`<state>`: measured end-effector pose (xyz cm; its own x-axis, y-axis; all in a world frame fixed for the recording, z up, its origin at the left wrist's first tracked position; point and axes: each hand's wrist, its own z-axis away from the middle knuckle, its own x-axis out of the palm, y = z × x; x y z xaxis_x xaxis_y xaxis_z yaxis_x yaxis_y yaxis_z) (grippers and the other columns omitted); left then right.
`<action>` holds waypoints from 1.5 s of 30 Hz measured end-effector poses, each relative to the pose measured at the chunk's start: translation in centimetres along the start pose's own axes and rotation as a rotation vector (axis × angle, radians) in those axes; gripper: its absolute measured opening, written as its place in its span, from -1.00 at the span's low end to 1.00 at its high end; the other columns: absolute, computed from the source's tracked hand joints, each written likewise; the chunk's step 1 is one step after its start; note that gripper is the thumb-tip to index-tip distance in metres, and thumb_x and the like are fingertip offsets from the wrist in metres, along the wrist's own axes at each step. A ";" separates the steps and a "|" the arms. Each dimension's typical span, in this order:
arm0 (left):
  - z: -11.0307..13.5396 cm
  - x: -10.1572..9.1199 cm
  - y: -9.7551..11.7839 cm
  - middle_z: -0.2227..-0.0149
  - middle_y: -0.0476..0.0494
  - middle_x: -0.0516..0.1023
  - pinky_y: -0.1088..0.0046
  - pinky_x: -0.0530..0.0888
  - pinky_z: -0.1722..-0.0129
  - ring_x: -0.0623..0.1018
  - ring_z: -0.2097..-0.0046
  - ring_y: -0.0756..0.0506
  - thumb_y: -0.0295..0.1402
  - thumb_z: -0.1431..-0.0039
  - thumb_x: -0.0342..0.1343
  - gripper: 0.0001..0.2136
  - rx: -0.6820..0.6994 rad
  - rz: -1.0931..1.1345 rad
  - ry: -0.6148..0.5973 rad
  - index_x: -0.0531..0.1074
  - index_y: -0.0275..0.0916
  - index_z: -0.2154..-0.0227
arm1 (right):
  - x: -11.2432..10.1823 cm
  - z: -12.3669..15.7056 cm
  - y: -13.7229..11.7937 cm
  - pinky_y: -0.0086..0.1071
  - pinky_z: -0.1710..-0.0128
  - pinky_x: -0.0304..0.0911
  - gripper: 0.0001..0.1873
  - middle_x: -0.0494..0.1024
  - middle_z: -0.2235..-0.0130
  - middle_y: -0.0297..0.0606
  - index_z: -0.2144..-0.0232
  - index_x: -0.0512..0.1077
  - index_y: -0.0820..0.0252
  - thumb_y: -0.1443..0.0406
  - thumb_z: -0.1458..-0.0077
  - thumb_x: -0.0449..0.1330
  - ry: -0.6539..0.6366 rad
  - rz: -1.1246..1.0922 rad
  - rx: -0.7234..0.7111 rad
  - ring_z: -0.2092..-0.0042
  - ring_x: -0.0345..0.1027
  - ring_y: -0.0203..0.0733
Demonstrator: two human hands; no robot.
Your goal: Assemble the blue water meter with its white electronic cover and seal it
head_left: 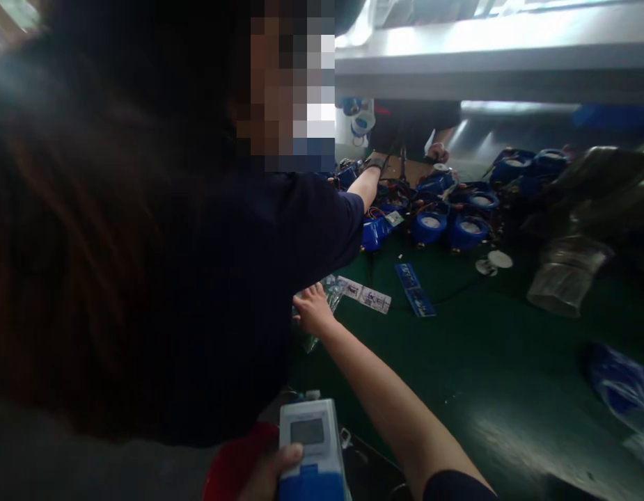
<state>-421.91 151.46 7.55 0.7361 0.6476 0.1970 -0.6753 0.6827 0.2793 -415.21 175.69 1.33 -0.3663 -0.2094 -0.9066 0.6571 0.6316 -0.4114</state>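
My left hand [269, 473] is at the bottom edge, its thumb pressed on a white and blue handheld device [311, 445] with a small grey screen. My right hand [312, 309] reaches forward over the green table [473, 376]. Its fingers are curled on a crumpled clear plastic bag [329, 296], partly hidden behind a co-worker's dark shirt [238, 292]. Just right of that hand lies a white printed label strip [371, 298].
A co-worker fills the left half, one arm [367, 186] stretched toward a pile of blue meters [447, 223]. A blue strip [415, 289], white discs [498, 259], a clear plastic container [567, 278] and a blue bag [619, 386] lie on the table. Another person's hand [436, 152] is at the back.
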 end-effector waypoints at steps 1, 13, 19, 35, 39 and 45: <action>-1.4 1.1 0.3 0.30 -0.26 0.55 0.15 0.46 0.21 0.51 0.14 -0.33 -0.31 0.18 0.30 -0.54 0.020 -0.022 -0.069 0.41 -0.32 0.15 | 0.6 -0.9 -0.1 0.09 -0.18 -0.16 -0.67 0.18 -0.13 -0.14 0.09 0.35 0.25 0.25 -0.10 0.20 -0.039 -0.008 -0.030 -0.20 -0.07 0.04; -11.5 9.3 2.6 0.20 -0.41 0.53 0.23 0.45 0.20 0.54 0.21 -0.28 -0.28 0.25 0.29 -0.43 0.259 -0.281 -0.460 0.34 -0.43 0.12 | -3.9 3.2 10.9 -0.21 0.06 0.28 -0.87 0.44 0.21 -0.23 0.29 0.40 0.32 0.32 -0.19 0.11 -0.092 -0.228 0.269 0.15 0.34 -0.23; -12.8 10.6 2.8 0.13 -0.41 0.51 0.18 0.40 0.06 0.50 0.09 -0.32 -0.14 0.22 0.32 -0.35 0.348 -0.319 -0.400 0.32 -0.43 0.08 | -5.0 5.6 10.1 -0.30 0.15 0.29 -0.84 0.45 0.31 -0.30 0.19 0.36 0.34 0.46 -0.13 0.12 -0.141 -0.340 0.307 0.23 0.36 -0.27; -12.8 10.2 2.7 0.06 -0.34 0.46 0.26 0.39 0.04 0.48 0.05 -0.25 -0.21 0.05 0.24 -0.43 0.547 -0.520 -0.187 0.24 -0.35 -0.01 | -3.9 3.8 12.5 -0.17 0.04 0.24 -0.79 0.40 0.11 -0.17 0.15 0.35 0.31 0.29 -0.23 0.04 0.049 -0.137 0.676 0.07 0.29 -0.17; -12.5 10.2 3.0 0.10 -0.32 0.45 0.25 0.39 0.06 0.46 0.05 -0.23 -0.17 -0.01 0.16 -0.51 0.677 -0.579 -0.030 0.26 -0.32 0.04 | -1.8 2.9 14.0 -0.18 0.07 0.26 -0.77 0.41 0.17 -0.20 0.24 0.39 0.29 0.21 -0.17 0.13 -0.052 -0.106 0.655 0.11 0.31 -0.18; -13.7 10.9 7.6 -0.01 -0.33 0.27 0.10 0.25 -0.05 0.28 -0.07 -0.29 -0.24 0.04 0.18 -0.52 1.047 -0.773 0.300 0.25 -0.30 0.05 | -0.9 3.3 14.6 -0.22 0.11 0.26 -0.79 0.42 0.24 -0.23 0.32 0.38 0.31 0.23 -0.20 0.09 0.015 -0.118 0.710 0.17 0.32 -0.22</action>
<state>-419.65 168.32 -1.07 0.7809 0.3561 -0.5132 0.3610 0.4134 0.8360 -403.10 182.59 -4.19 -0.4672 -0.2326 -0.8530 0.8804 -0.0336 -0.4731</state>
